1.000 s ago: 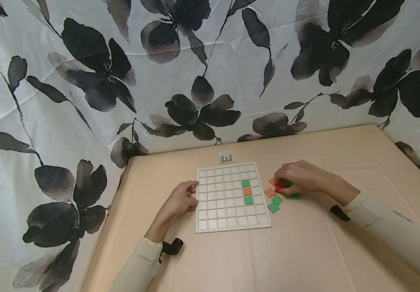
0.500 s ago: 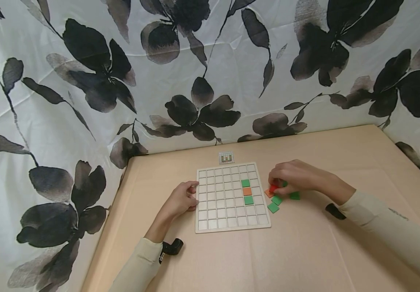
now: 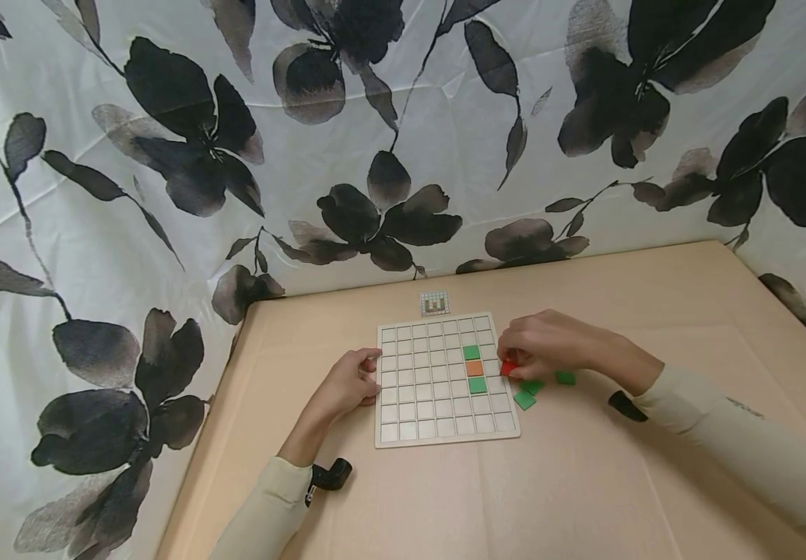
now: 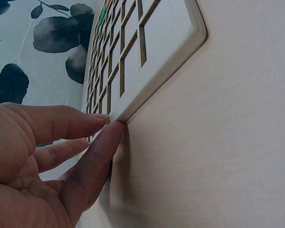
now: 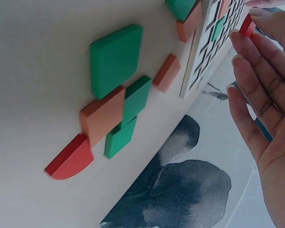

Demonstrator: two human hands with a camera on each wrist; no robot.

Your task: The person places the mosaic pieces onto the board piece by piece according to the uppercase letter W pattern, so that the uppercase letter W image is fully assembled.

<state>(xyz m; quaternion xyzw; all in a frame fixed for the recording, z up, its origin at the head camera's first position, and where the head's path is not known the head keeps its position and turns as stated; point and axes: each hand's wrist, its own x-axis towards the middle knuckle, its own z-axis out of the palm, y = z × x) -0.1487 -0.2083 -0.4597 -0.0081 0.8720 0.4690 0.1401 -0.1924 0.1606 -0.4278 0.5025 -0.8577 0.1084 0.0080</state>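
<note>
My right hand (image 3: 550,340) pinches a small red tile (image 3: 507,368) between thumb and fingertips, over the right edge of the white grid board (image 3: 417,389). In the right wrist view the red tile's (image 5: 247,26) side shows between the fingertips. On the board sit a green tile (image 3: 471,352), an orange tile (image 3: 474,368) and another green tile (image 3: 477,385) in one column. At the board's left edge, my left hand (image 3: 342,381) holds the rim with thumb and forefinger; the left wrist view shows the fingertips (image 4: 100,122) right at that rim.
Loose tiles lie right of the board, partly under my right hand: several green ones (image 5: 115,61), an orange one (image 5: 104,115) and a red one with a rounded side (image 5: 72,159). A small patterned card (image 3: 434,302) lies behind the board. A floral cloth (image 3: 375,117) hangs behind the table.
My right hand has moved left with the red tile, from among the loose tiles to the board's right edge. The left hand and the board have stayed put.
</note>
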